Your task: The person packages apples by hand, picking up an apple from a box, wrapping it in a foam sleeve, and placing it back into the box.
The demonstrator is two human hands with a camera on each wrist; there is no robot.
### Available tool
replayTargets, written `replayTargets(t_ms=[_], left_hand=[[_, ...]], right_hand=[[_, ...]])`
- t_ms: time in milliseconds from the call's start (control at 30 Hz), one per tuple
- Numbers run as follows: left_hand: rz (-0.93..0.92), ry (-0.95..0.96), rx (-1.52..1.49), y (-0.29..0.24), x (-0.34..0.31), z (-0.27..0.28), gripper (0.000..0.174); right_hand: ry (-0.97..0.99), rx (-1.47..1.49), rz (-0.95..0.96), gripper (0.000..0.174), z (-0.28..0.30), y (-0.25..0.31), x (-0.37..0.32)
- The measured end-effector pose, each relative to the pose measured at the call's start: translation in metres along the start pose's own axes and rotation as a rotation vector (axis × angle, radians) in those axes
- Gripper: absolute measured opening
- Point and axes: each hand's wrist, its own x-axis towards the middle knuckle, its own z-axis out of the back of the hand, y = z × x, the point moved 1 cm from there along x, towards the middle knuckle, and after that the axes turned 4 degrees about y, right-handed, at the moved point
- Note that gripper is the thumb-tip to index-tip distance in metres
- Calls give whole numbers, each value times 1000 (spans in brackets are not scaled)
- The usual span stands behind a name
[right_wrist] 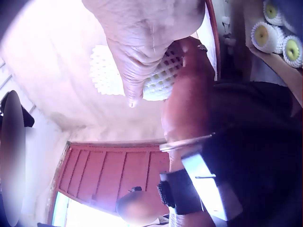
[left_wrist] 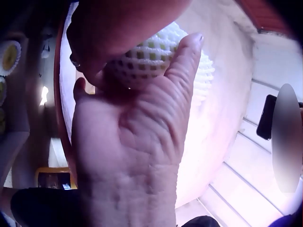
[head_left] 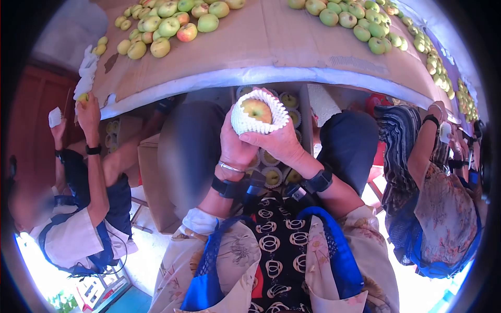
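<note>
A yellow-green apple (head_left: 255,110) with a reddish blush sits in a white foam net (head_left: 238,121), its stem end showing through the open top. My left hand (head_left: 235,142) grips the netted apple from the left side. From the right and below, my right hand (head_left: 282,143) holds it too, thumb lying across the front of the net. In the left wrist view the left thumb (left_wrist: 184,59) presses along the mesh (left_wrist: 156,52). The right wrist view has the right thumb (right_wrist: 132,87) against the net, with the left hand (right_wrist: 189,94) beside it. Some fingers are hidden behind the apple.
Below my hands a box holds several netted apples (head_left: 272,177). Ahead is a cardboard-covered table (head_left: 235,57) with piles of loose apples (head_left: 167,26). A cardboard box (head_left: 156,193) stands at my left knee. People sit on both sides, one holding an apple (head_left: 83,99).
</note>
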Motion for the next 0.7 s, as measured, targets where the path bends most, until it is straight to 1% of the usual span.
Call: replayTargets(t_ms=[33, 67, 133, 167, 267, 333, 367, 433, 567, 633, 667, 700], left_hand=[[-84, 17, 440, -3, -4, -1, 34], [-177, -16, 879, -5, -8, -1, 33], [113, -102, 122, -12, -6, -6, 33], [122, -106, 133, -15, -7, -6, 34], [150, -103, 135, -14, -10, -9, 38], [167, -87, 91, -11, -15, -13, 42], [174, 12, 34, -11, -15, -14, 42], [183, 208, -86, -13, -14, -18, 42], [147, 158, 5, -11, -12, -19, 44], [123, 132, 28, -9, -10, -14, 44], [84, 65, 62, -9, -10, -15, 43], [47, -4, 97, -9, -10, -14, 43]], right_hand=[[1, -58, 21, 85, 2, 2, 0], [7, -119, 44, 84, 4, 5, 1], [50, -118, -18, 82, 8, 9, 1], [69, -117, -52, 81, 9, 9, 0], [75, -115, -70, 82, 9, 8, -4], [62, -173, 19, 82, 10, 8, -5], [59, -203, 62, 82, 10, 8, -5], [71, -227, 73, 83, 10, 12, -1], [140, -300, 116, 86, 12, 19, 4], [162, -374, 152, 90, 13, 11, 4], [174, -414, 172, 92, 13, 9, 5], [187, -339, 157, 91, 13, 9, 5]])
